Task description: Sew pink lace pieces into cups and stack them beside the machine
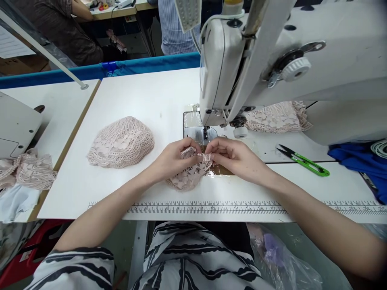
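Observation:
A pale pink piece of lace (190,175) is pinched between my two hands, just in front of the sewing machine's needle area (205,132). My left hand (178,157) grips it from the left, thumb over the fabric. At its right edge, my right hand (231,155) holds the same lace between thumb and fingertips. The fingertips of both hands almost meet. To the left of my hands, a stack of similar lace pieces (122,143) lies on the white table (169,90).
Right of my hands lie green-handled thread snips (305,160). More lace (276,117) rests under the machine arm (317,76). A blue cloth (356,161) sits at far right. A printed ruler (193,208) runs along the front edge. Other people (178,28) sit beyond the table.

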Tool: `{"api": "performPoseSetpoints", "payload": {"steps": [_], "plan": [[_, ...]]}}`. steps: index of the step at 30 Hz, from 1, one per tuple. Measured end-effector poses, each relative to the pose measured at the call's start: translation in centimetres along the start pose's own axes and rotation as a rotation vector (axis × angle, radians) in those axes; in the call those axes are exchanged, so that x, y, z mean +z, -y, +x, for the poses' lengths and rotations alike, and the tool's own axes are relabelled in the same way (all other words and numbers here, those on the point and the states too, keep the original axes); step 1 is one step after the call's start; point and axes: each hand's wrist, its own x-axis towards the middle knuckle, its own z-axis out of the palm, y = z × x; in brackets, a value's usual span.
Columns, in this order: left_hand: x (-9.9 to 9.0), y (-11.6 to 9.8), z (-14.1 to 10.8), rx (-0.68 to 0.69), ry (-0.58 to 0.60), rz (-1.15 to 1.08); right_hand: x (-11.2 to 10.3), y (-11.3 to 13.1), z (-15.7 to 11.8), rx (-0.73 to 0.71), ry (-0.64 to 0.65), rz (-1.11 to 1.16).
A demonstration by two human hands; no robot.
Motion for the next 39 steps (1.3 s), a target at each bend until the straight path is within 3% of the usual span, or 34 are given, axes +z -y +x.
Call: {"api": "performPoseSetpoints", "payload": {"steps": [8,14,19,22,26,30,34,39], "plan": [[0.8,-0.1,-0.4,0.034,-0.197,0.086,0.4,-0.3,0.2,0.06,0.02,0.123],[1.3,-0.4,-0.8,0.089,-0.165,0.098,1.0,-0.7,0.3,0.022,-0.054,-0.044],[0.8,-0.4,-0.8,0.057,-0.113,0.142,0.6,-0.5,0.2,0.122,-0.08,0.129],[1.0,0.0,-0.7,0.087,-0.155,0.185,0.7,-0.4,0.3,0.114,-0.139,0.221],[1.4,0.7,-0.6,0.297,-0.271,0.376,1.0,-0.5,0.1,-0.01,-0.2,0.12],[1.6,1.3,-0.6,0.561,-0.348,0.535,1.1,-0.6,-0.5,-0.305,-0.275,-0.23],[1.5,1.4,-0.5,0.608,-0.373,0.55,0.8,-0.7,-0.7,-0.582,-0.291,-0.479],[1.5,1.3,-0.6,0.592,-0.379,0.542,0.5,-0.8,-0.5,-0.653,-0.255,-0.584]]}}
